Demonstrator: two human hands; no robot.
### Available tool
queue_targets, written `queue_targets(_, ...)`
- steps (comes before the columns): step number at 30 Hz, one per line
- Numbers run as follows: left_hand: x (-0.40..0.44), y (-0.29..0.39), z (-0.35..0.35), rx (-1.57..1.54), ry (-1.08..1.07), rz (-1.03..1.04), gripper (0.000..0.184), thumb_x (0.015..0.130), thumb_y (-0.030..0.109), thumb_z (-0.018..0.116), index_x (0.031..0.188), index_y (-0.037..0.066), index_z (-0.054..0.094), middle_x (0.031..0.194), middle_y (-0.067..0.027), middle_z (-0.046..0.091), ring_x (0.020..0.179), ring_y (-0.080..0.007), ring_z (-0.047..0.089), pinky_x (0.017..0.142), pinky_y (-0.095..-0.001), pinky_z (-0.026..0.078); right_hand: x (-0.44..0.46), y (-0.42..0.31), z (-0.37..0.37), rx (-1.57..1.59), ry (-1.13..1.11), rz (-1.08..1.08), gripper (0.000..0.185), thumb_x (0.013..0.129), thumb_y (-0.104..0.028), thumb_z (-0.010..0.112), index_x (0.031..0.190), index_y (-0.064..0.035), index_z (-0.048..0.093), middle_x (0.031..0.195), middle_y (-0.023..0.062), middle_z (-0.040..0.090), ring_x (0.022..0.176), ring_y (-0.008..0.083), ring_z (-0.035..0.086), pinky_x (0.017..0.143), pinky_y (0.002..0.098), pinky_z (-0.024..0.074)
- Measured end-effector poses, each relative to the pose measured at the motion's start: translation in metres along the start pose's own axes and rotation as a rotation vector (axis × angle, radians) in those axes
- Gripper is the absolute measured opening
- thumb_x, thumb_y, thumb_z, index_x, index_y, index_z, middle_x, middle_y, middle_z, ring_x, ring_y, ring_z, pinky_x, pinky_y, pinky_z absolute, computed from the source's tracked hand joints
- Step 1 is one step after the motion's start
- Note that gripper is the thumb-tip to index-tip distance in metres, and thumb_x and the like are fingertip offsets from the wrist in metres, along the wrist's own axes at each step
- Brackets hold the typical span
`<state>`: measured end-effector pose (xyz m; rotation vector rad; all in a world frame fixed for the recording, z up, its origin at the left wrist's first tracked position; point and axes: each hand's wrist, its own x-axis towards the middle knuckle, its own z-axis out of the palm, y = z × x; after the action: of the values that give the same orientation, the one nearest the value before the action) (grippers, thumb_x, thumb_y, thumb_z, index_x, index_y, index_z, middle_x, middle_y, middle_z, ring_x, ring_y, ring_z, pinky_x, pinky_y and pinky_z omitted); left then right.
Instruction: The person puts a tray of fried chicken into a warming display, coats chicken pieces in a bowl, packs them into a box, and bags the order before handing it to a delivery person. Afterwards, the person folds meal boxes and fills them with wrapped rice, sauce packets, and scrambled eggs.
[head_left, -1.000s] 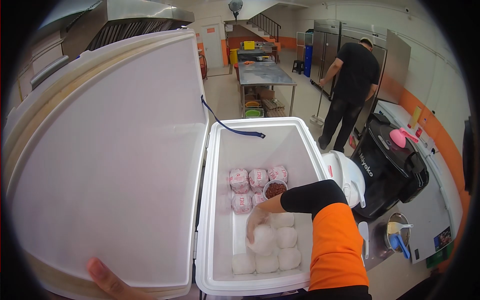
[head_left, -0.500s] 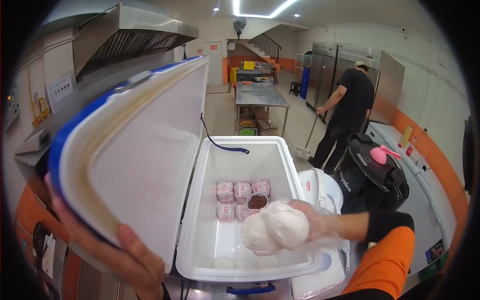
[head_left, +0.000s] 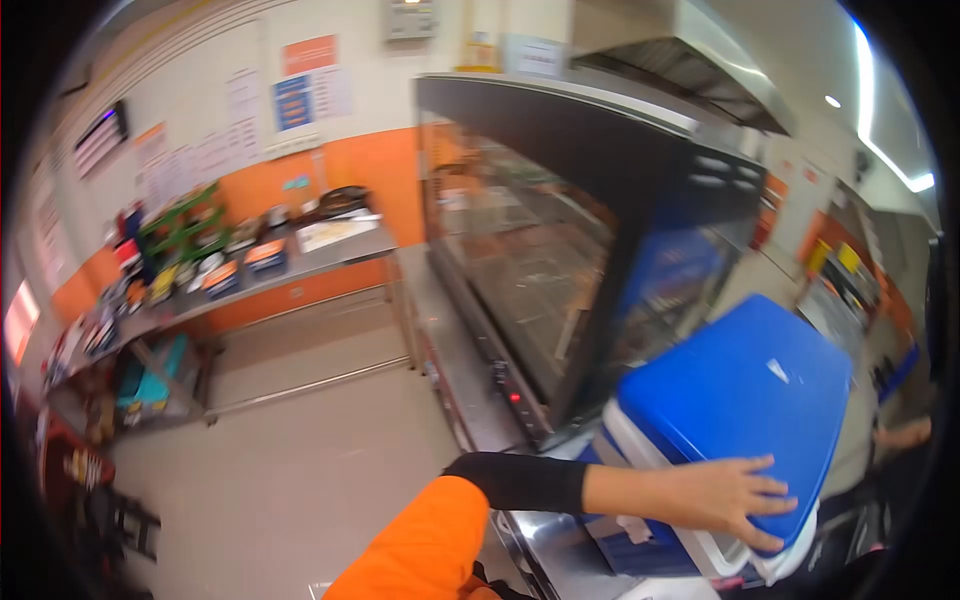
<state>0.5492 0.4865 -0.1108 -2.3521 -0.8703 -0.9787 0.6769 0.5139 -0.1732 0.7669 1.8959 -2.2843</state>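
Observation:
My left hand (head_left: pixel 725 498) lies with spread fingers on the blue lid (head_left: pixel 740 400) of a cooler box, near the lid's edge. Its orange sleeve with a black cuff reaches in from the bottom. Under the lid, the box's white rim and blue side (head_left: pixel 635 545) show in part, while the inside is hidden. Whether the lid is fully seated I cannot tell. My right hand cannot be made out in this view, and the white wrapped bundles seen earlier are out of sight.
A glass-fronted display cabinet (head_left: pixel 530 260) stands on the metal counter beside the cooler. Along the far wall, a steel table (head_left: pixel 345 240) carries boxes and a green rack. A blurred arm (head_left: pixel 905 435) shows at the right edge; whose it is, I cannot tell.
The cooler lid, raised in my left hand before, is now down over the box. My view has swung left, and my right hand with the white bundles has left the picture.

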Motion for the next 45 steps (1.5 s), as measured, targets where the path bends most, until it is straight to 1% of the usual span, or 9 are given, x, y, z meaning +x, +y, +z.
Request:
queue_targets(6,-0.04,0.008,-0.001,-0.023,-0.09,-0.228,0.051,0.075,0.006,0.056,0.125,0.015,0.046,0.127,-0.0154,0.047,0.108,-0.0286,0.052,0.098,-0.0434,0.039,0.087,0.025,0.067,-0.269,-0.265,-0.043,0.05,0.087,-0.03,0.052,0.13,-0.0066,0.04,0.124,0.0119,0.049,0.106,0.0224,0.055,0.089,0.0392,0.046)
queue_targets(9,-0.07,0.019,-0.076,0.013,0.142,-0.327,0.054,0.072,0.003,0.058,0.125,0.011,0.047,0.123,-0.0142,0.049,0.101,-0.0287,0.055,0.086,-0.039,0.046,0.128,0.03,0.119,-0.375,-0.408,-0.068,0.05,0.087,-0.031,0.052,0.129,-0.0066,0.041,0.123,0.0122,0.049,0.105,0.0229,0.055,0.089,0.0393,0.0462)
queue_targets(10,-0.085,0.031,-0.107,-0.041,0.217,-0.404,0.046,0.077,0.005,0.058,0.122,0.009,0.05,0.103,-0.0126,0.058,0.087,-0.0257,0.059,0.07,-0.0368,0.049,0.141,0.031,0.14,-0.408,-0.455,-0.075,0.05,0.087,-0.031,0.052,0.129,-0.0066,0.041,0.123,0.0123,0.05,0.105,0.023,0.055,0.088,0.0394,0.0462)
queue_targets(15,-0.238,0.131,-0.229,0.103,0.18,-1.037,0.03,0.082,0.022,0.065,0.11,0.011,0.061,0.055,-0.0052,0.052,0.048,-0.0196,0.052,0.048,-0.0308,0.041,0.209,0.046,0.274,-0.568,-0.687,-0.136,0.049,0.087,-0.031,0.052,0.128,-0.0065,0.042,0.121,0.0128,0.05,0.103,0.0237,0.056,0.087,0.0395,0.0465)
queue_targets(19,-0.389,0.242,-0.28,0.227,0.299,-1.611,0.027,0.086,0.028,0.06,0.106,0.01,0.062,0.051,-0.0059,0.047,0.045,-0.0185,0.048,0.048,-0.0299,0.04,0.26,0.062,0.41,-0.698,-0.861,-0.201,0.049,0.086,-0.032,0.052,0.127,-0.0065,0.043,0.12,0.0132,0.051,0.102,0.0243,0.056,0.086,0.0397,0.0467)
queue_targets(21,-0.462,0.304,-0.289,0.06,0.366,-1.918,0.036,0.089,0.033,0.055,0.116,0.01,0.056,0.07,-0.0069,0.056,0.059,-0.0165,0.054,0.055,-0.0307,0.043,0.281,0.069,0.479,-0.751,-0.918,-0.229,0.049,0.086,-0.032,0.052,0.126,-0.0065,0.044,0.119,0.0134,0.051,0.102,0.0246,0.056,0.086,0.0397,0.0468)
queue_targets(27,-0.545,0.34,-0.334,-0.486,1.17,-1.91,0.056,0.091,0.044,0.047,0.135,0.011,0.036,0.128,-0.0064,0.044,0.107,-0.0181,0.051,0.085,-0.034,0.046,0.34,0.069,0.659,-0.873,-1.005,-0.322,0.048,0.085,-0.033,0.052,0.125,-0.0064,0.045,0.117,0.014,0.053,0.1,0.0255,0.057,0.085,0.0399,0.0471)
queue_targets(31,-0.577,0.301,-0.411,-0.615,1.563,-1.84,0.053,0.089,0.04,0.051,0.132,0.011,0.039,0.127,-0.01,0.044,0.109,-0.0227,0.05,0.087,-0.0376,0.043,0.394,0.061,0.742,-0.913,-1.015,-0.382,0.048,0.085,-0.033,0.053,0.124,-0.0064,0.046,0.115,0.0144,0.053,0.099,0.0261,0.057,0.084,0.0401,0.0473)
queue_targets(45,-0.867,0.13,-0.639,-0.547,1.916,-1.772,0.057,0.089,0.047,0.048,0.133,0.011,0.039,0.127,-0.0089,0.045,0.112,-0.0206,0.049,0.089,-0.0369,0.044,0.717,-0.023,0.983,-1.069,-0.83,-0.637,0.046,0.084,-0.035,0.053,0.12,-0.0062,0.049,0.11,0.0158,0.056,0.095,0.0282,0.058,0.08,0.0405,0.048)
